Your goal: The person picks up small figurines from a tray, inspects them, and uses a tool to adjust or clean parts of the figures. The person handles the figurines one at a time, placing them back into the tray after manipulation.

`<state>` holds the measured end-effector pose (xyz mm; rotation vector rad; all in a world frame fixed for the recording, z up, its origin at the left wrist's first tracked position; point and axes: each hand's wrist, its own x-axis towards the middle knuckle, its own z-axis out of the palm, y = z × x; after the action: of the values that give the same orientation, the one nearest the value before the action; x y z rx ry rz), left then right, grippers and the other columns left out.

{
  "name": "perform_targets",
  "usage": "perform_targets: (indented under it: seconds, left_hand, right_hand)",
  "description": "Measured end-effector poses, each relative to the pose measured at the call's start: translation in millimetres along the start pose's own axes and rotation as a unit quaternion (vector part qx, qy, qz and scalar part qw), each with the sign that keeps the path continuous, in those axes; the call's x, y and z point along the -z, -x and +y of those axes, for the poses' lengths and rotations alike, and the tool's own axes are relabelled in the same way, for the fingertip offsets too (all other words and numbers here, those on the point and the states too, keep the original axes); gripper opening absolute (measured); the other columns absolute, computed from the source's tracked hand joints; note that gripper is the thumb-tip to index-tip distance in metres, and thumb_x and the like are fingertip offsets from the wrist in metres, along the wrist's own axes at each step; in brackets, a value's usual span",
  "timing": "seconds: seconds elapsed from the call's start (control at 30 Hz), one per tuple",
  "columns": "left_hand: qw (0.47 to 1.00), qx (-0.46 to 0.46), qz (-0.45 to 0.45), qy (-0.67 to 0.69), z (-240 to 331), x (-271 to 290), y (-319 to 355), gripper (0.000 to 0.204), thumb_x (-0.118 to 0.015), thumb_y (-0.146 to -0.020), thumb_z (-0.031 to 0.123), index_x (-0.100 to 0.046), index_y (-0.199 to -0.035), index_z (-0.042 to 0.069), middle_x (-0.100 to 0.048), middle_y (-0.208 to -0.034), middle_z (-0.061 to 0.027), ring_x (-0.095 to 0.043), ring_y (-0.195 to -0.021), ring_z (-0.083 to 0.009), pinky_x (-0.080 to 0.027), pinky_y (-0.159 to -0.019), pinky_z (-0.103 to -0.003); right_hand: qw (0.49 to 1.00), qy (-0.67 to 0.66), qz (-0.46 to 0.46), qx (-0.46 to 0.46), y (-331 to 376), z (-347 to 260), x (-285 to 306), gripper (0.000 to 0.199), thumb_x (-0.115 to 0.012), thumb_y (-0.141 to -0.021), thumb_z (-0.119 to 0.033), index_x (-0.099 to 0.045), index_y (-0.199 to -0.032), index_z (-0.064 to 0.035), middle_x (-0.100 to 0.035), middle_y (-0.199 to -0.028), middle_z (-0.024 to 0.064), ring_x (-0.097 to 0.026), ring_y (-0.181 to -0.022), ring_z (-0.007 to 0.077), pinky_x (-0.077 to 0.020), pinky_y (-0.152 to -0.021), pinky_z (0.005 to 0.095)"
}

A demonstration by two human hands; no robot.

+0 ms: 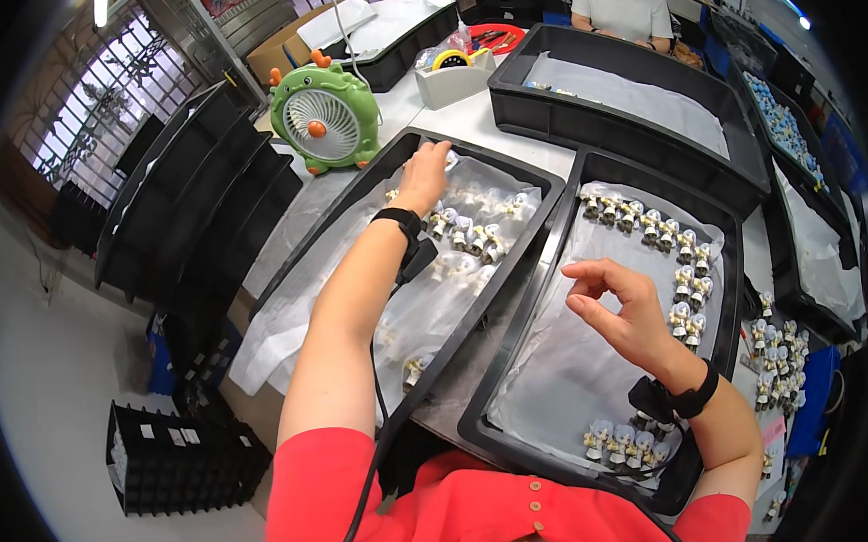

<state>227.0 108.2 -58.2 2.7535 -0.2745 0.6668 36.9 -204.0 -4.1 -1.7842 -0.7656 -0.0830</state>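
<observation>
My left hand (424, 178) reaches to the far end of the left black tray (361, 199). Its fingers are closed at a small figurine (451, 160) with a pale head, partly hidden by them. Nearer in that tray, more pale-haired figurines (466, 234) lie in rows on and under thin white sheeting. Over the right black tray (528, 337) hovers my right hand (622, 313), fingers curled, with a gap between thumb and forefinger and nothing held. Figurines (651, 225) stand along that tray's far and right sides; another group (624, 443) is at its near end.
A green fan (327, 118) stands beyond the left tray, beside a tape dispenser (455, 79). A deep black tray (629, 86) lies behind the right one. Loose figurines (777, 358) crowd the right side. Stacked trays (184, 204) stand left. Across the table sits a person (622, 9).
</observation>
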Motion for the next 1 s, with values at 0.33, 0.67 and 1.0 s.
perform_targets:
  seconds: [0.33, 0.67, 1.0]
  left_hand:
    - [0.998, -0.034, -0.033, -0.028, -5.6, -17.7, 12.7, 0.030, -0.058, -0.079, 0.005, -0.052, -0.109, 0.006, -0.054, -0.102, -0.0172, -0.057, -0.092, -0.0369, -0.047, -0.079, -0.043]
    - [0.995, -0.090, 0.044, 0.001, -20.8, -19.4, 6.2, 0.031, -0.065, -0.071, 0.012, -0.061, -0.102, 0.006, -0.061, -0.099, -0.0161, -0.057, -0.097, -0.0322, -0.046, -0.086, -0.040]
    - [0.919, -0.102, -0.243, 0.295, 182.9, 102.5, 89.5, 0.022, -0.063, -0.080, 0.015, -0.064, -0.097, 0.003, -0.064, -0.086, -0.0100, -0.062, -0.072, -0.0163, -0.049, -0.067, -0.028]
  right_hand:
    - [0.999, 0.008, 0.028, -0.012, -2.2, -5.3, 2.1, 0.019, -0.064, -0.081, -0.005, -0.064, -0.100, -0.0017, -0.063, -0.077, 0.0039, -0.057, -0.070, 0.0098, -0.0467, -0.068, 0.0238]
    - [0.998, 0.053, 0.020, -0.016, -11.9, 23.1, 14.5, 0.022, -0.066, -0.079, -0.014, -0.064, -0.098, -0.0026, -0.066, -0.082, 0.0091, -0.062, -0.074, 0.0164, -0.0477, -0.067, 0.0277]
    - [0.995, 0.083, 0.045, -0.042, -9.4, 35.9, 16.8, 0.019, -0.062, -0.084, -0.011, -0.063, -0.099, -0.0007, -0.066, -0.083, 0.0054, -0.062, -0.076, 0.0103, -0.0490, -0.071, 0.0237]
